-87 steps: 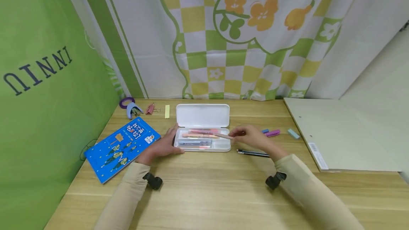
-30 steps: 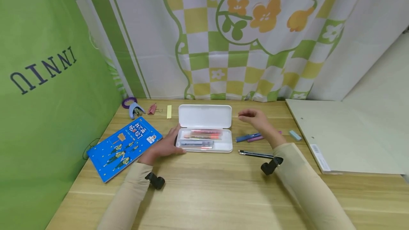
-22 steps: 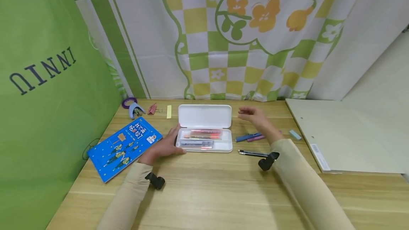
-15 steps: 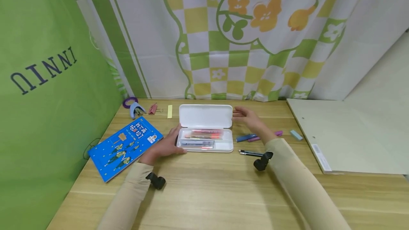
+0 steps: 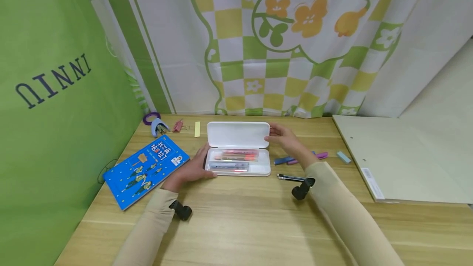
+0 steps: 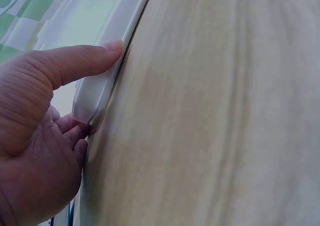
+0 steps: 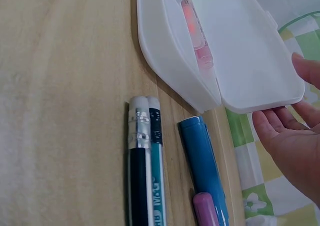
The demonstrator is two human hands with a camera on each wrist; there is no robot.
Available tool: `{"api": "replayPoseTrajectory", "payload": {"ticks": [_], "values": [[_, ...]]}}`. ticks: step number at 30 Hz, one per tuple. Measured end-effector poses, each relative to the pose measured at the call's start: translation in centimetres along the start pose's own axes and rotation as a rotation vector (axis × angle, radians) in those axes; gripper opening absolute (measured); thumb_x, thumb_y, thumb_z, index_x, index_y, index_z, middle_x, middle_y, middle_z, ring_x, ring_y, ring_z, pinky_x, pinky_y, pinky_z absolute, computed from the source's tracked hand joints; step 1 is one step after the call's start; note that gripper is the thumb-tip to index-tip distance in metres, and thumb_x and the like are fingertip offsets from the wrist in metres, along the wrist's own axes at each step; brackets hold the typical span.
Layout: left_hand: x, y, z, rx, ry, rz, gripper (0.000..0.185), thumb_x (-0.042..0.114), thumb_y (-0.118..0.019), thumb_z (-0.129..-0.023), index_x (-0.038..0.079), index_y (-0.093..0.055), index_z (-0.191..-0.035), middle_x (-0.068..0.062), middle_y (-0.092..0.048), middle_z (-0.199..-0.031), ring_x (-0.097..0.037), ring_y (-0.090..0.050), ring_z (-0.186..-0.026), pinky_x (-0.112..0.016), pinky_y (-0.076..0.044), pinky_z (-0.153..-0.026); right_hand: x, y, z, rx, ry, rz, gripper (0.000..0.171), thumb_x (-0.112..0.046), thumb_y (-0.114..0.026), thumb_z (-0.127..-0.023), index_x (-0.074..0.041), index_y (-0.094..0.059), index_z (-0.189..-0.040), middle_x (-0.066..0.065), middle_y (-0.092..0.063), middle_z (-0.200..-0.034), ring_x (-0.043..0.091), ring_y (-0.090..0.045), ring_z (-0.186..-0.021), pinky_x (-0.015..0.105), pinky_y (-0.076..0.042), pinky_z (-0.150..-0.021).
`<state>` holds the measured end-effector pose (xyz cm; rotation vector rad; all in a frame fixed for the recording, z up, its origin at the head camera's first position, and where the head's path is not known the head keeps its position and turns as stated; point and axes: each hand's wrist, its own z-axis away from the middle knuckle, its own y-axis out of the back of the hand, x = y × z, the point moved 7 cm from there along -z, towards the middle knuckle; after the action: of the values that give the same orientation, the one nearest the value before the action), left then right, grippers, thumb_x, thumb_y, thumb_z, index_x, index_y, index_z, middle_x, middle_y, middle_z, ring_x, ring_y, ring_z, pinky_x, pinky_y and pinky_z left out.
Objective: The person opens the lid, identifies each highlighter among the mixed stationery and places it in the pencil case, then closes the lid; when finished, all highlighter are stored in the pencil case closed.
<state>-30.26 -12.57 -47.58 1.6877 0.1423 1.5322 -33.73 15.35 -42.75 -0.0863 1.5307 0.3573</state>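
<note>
A white pencil case (image 5: pixel 263 160) lies open on the wooden table, its lid (image 5: pixel 238 134) raised at the back. Several pink and orange pens (image 5: pixel 240 156) and a clear pack of slim pens (image 5: pixel 229 166) lie inside. My left hand (image 5: pixel 190 168) holds the case at its left end. In the left wrist view, the thumb (image 6: pixel 87 63) presses the front wall and the other fingers reach round the corner. My right hand (image 5: pixel 286 138) grips the lid's right edge. The right wrist view has its thumb (image 7: pixel 307 70) on the inner side and fingers (image 7: pixel 280 121) behind.
Right of the case lie two pencils (image 5: pixel 292 177), a blue pen (image 5: pixel 282 160), a purple pen (image 5: pixel 321 155), a light-blue eraser (image 5: pixel 343 157) and a large board (image 5: pixel 399 159). Left are a blue book (image 5: pixel 145 171), binder clip (image 5: pixel 178 125), sticky notes (image 5: pixel 197 129) and blue stapler-like item (image 5: pixel 159 127).
The slim pinkish stick has gone from my right hand, which was holding it over the case. That hand has moved up and left onto the lid. My left hand stays at the case.
</note>
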Motion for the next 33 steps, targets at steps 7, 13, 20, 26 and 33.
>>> {"api": "replayPoseTrajectory", "payload": {"ticks": [7, 13, 20, 26, 33], "values": [[0.8, 0.0, -0.1, 0.036, -0.135, 0.116, 0.117, 0.007, -0.082, -0.070, 0.013, 0.002, -0.151, -0.023, -0.033, -0.138, -0.035, -0.038, -0.121, -0.049, -0.029, -0.106, 0.0, 0.3, 1.8, -0.040, 0.042, -0.004, 0.049, -0.016, -0.058, -0.095, 0.000, -0.043, -0.139, 0.023, -0.048, -0.133, 0.033, -0.046, -0.121, 0.048, -0.034, -0.105], [0.5, 0.1, 0.0, 0.045, -0.115, 0.142, 0.109, 0.006, -0.081, -0.070, 0.008, -0.006, -0.148, -0.023, -0.037, -0.137, -0.034, -0.042, -0.120, -0.048, -0.031, -0.105, 1.0, -0.2, 3.8, -0.119, -0.051, 0.103, 0.056, -0.042, -0.056, -0.093, -0.012, -0.047, -0.140, 0.014, -0.047, -0.140, 0.033, -0.038, -0.131, 0.055, -0.028, -0.106], [-0.1, 0.1, 0.4, 0.023, -0.018, 0.108, 0.122, 0.020, -0.083, -0.071, 0.001, 0.009, -0.149, -0.028, -0.019, -0.148, -0.040, -0.029, -0.131, -0.051, -0.020, -0.110, 1.5, -1.1, 5.0, -0.199, -0.059, 0.177, 0.057, -0.046, -0.055, -0.093, -0.012, -0.050, -0.139, 0.011, -0.040, -0.146, 0.033, -0.033, -0.135, 0.054, -0.029, -0.106], [-0.3, 0.1, 0.8, -0.023, 0.040, 0.109, 0.114, 0.038, -0.074, -0.080, 0.008, 0.010, -0.151, -0.021, -0.003, -0.156, -0.038, -0.008, -0.141, -0.056, -0.012, -0.111, 1.3, -1.8, 5.6, -0.255, 0.024, 0.229, 0.053, -0.027, -0.066, -0.089, -0.006, -0.052, -0.135, 0.014, -0.033, -0.150, 0.034, -0.026, -0.138, 0.049, -0.025, -0.109], [0.0, 0.3, 1.0, -0.064, 0.038, -0.006, 0.089, 0.049, -0.053, -0.092, 0.009, -0.002, -0.153, -0.015, 0.000, -0.158, -0.035, 0.000, -0.143, -0.056, -0.010, -0.111, 1.2, -2.4, 5.8, -0.270, 0.111, 0.412, 0.063, -0.019, -0.071, -0.085, 0.002, -0.045, -0.138, 0.021, -0.028, -0.150, 0.040, -0.024, -0.137, 0.053, -0.023, -0.109]]}}
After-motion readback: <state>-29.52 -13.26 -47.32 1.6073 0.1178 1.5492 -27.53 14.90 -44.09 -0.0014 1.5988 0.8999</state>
